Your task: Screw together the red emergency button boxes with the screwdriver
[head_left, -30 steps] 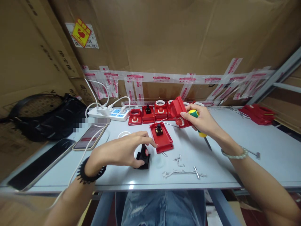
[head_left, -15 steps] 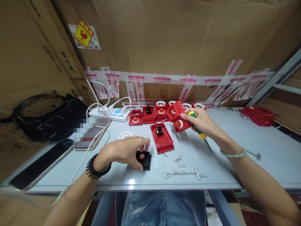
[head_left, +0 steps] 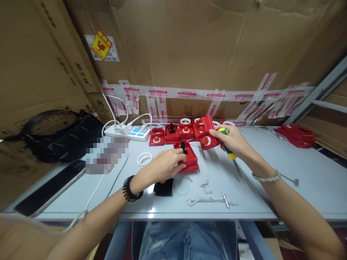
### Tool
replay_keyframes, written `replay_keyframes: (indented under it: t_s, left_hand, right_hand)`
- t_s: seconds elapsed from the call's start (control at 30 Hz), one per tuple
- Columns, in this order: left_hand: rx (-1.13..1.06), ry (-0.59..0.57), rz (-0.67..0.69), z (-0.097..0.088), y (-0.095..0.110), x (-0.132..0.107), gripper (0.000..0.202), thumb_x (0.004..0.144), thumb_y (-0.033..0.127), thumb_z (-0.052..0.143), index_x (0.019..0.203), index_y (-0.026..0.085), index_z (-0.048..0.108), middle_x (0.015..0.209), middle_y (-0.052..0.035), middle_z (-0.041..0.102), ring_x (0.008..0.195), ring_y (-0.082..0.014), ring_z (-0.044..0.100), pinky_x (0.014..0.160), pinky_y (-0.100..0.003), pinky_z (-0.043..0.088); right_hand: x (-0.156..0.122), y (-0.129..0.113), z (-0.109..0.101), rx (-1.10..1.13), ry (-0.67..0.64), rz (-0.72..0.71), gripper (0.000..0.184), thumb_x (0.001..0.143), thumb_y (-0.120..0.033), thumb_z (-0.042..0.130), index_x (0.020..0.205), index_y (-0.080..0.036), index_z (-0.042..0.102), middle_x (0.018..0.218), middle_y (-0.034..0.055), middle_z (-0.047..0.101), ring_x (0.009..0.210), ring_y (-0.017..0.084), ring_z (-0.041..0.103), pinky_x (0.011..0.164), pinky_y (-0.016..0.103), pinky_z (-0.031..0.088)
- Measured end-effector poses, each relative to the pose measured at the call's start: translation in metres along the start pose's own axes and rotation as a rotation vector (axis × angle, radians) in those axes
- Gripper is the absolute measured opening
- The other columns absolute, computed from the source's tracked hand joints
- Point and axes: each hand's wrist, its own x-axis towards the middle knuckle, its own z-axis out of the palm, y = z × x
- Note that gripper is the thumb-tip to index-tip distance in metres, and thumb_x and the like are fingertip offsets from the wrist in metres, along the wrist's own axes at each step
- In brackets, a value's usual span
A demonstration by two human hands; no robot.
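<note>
My left hand (head_left: 165, 165) has its fingers closed on the near edge of a red base plate (head_left: 189, 159) with a black switch part (head_left: 183, 146) on top. Under that hand, a black block (head_left: 163, 187) lies on the table. My right hand (head_left: 232, 141) holds a red button housing (head_left: 207, 133) tilted above the table, together with a yellow-green screwdriver (head_left: 227, 148) whose tip points down toward the table.
A row of red units (head_left: 170, 133) stands at the back of the grey table (head_left: 271, 195). Loose screws (head_left: 204, 185) and metal strips (head_left: 211, 199) lie near the front. A white ring (head_left: 144, 159), a power strip (head_left: 130, 132), phones (head_left: 51, 187) and a black bag (head_left: 62, 139) are on the left.
My left hand let go of the black block and moved right and back onto the red base plate. My right hand stayed about where it was with the red housing and screwdriver.
</note>
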Motion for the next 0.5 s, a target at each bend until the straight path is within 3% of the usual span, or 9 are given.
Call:
replay_keyframes:
  t_s: [0.13, 0.27, 0.4, 0.5]
  left_hand:
    - [-0.180, 0.136, 0.010, -0.032, -0.022, -0.014, 0.018, 0.092, 0.028, 0.048, 0.083, 0.018, 0.058, 0.086, -0.0017, 0.058, 0.074, -0.0146, 0.054, 0.068, -0.027, 0.041]
    - [-0.169, 0.292, -0.066, -0.053, -0.056, -0.025, 0.017, 0.090, 0.030, 0.050, 0.081, 0.018, 0.058, 0.085, -0.0018, 0.057, 0.074, -0.0153, 0.053, 0.067, -0.026, 0.040]
    - [-0.063, 0.436, -0.156, -0.049, -0.089, -0.018, 0.013, 0.088, 0.024, 0.050, 0.080, 0.017, 0.057, 0.080, -0.0019, 0.056, 0.071, -0.0158, 0.052, 0.067, -0.027, 0.039]
    - [0.006, 0.495, -0.229, -0.039, -0.100, -0.001, 0.011, 0.086, 0.021, 0.049, 0.081, 0.017, 0.057, 0.081, -0.0031, 0.055, 0.072, -0.0169, 0.053, 0.067, -0.028, 0.039]
  right_hand:
    - [0.006, 0.002, -0.002, 0.144, 0.033, -0.002, 0.022, 0.074, -0.035, 0.064, 0.069, -0.018, 0.052, 0.047, -0.0068, 0.045, 0.031, 0.006, 0.039, 0.030, 0.019, 0.027]
    - [0.013, 0.002, 0.002, 0.196, -0.009, -0.002, 0.028, 0.072, -0.042, 0.065, 0.070, -0.019, 0.050, 0.045, -0.0071, 0.044, 0.032, 0.006, 0.037, 0.031, 0.020, 0.028]
    - [0.016, 0.000, 0.008, 0.219, -0.051, -0.014, 0.030, 0.069, -0.044, 0.068, 0.069, -0.019, 0.050, 0.044, -0.0071, 0.044, 0.033, 0.006, 0.037, 0.031, 0.020, 0.027]
    - [0.015, -0.001, 0.009, 0.223, -0.062, -0.021, 0.031, 0.068, -0.044, 0.069, 0.070, -0.019, 0.050, 0.044, -0.0071, 0.044, 0.034, 0.007, 0.038, 0.031, 0.020, 0.027]
